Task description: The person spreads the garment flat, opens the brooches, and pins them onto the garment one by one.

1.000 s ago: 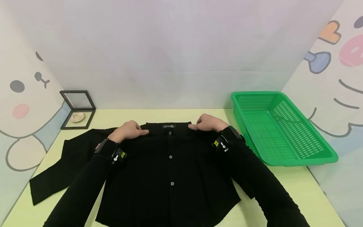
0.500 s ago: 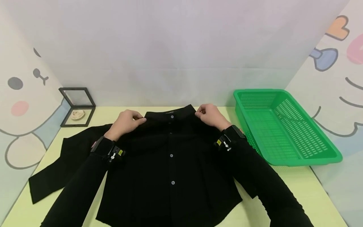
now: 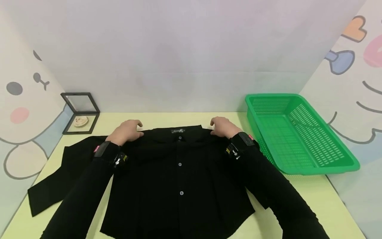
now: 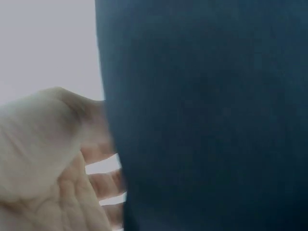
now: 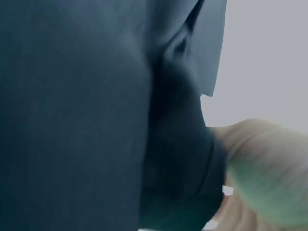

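Note:
A black button-up shirt (image 3: 155,172) lies spread front up, its collar (image 3: 191,131) at the far end and one sleeve (image 3: 56,179) stretched out to the left. My left hand (image 3: 126,131) is at the shirt's left shoulder, thumb and forefinger apart. My right hand (image 3: 223,127) is at the opposite shoulder, its thumb and forefinger likewise parted. In the left wrist view, dark cloth (image 4: 207,115) hides the fingertips of the left hand (image 4: 53,154). A fold of cloth (image 5: 183,149) covers the tips of the right hand (image 5: 269,173) in the right wrist view.
A green plastic basket (image 3: 352,166) stands at the right of the pale yellow table (image 3: 179,118). At the back left, a small black-framed case (image 3: 78,132) stands open with a pale round object (image 3: 81,121) in it. Cartoon-printed side walls and a white back wall enclose the table.
The collar was lifted upright half a second ago and now lies lower, its label showing. Both hands have opened their pinch, and the left hand has moved left along the shoulder.

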Available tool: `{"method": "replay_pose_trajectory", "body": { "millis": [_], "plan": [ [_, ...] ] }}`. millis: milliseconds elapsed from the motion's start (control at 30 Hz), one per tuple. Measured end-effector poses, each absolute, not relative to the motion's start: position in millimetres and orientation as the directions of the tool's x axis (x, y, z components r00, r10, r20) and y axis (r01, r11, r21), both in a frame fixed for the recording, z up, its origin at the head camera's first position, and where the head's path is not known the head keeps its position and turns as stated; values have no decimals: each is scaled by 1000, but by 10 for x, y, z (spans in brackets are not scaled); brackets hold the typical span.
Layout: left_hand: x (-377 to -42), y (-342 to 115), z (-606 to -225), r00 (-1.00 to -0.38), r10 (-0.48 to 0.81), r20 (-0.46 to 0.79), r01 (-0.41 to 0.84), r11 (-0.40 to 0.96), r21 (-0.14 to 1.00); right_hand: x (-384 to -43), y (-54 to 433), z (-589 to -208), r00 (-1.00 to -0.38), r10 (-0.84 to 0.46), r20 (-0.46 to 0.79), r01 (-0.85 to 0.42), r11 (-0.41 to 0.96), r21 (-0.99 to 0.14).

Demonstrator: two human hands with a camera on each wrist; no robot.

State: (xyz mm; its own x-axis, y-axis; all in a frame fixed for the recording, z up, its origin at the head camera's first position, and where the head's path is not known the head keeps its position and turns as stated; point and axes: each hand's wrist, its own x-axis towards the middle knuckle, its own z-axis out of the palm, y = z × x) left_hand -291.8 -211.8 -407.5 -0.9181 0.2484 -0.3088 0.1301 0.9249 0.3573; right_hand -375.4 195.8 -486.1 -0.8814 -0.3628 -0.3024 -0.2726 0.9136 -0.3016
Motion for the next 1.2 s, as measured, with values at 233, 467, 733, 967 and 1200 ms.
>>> {"method": "replay_pose_trajectory", "body": {
  "millis": [233, 467, 733, 967, 1200],
  "plan": [
    [-2942, -2468, -4059, -907, 225, -356, 133, 955, 264, -3290, 1973, -4185, -895, -244, -373, -168, 960, -225],
    [-2889, -2584, -4046, -991, 122, -58, 100, 951, 293, -3229, 2024, -4026, -976, -107, -187, -55, 963, -264],
    [-2812, -2565, -4050, -983, -67, 170, 11, 908, 418, -3252, 2112, -4050, -995, 47, 82, 14, 929, -369],
    [-2787, -2654, -4158, -990, -116, 85, -67, 897, 437, -3219, 2195, -4025, -977, 88, -196, 153, 925, -349],
    [-2859, -2653, -4224, -992, 15, 128, 62, 927, 371, -3294, 2208, -4057, -984, -6, -179, 80, 880, -469]
  ]
}}
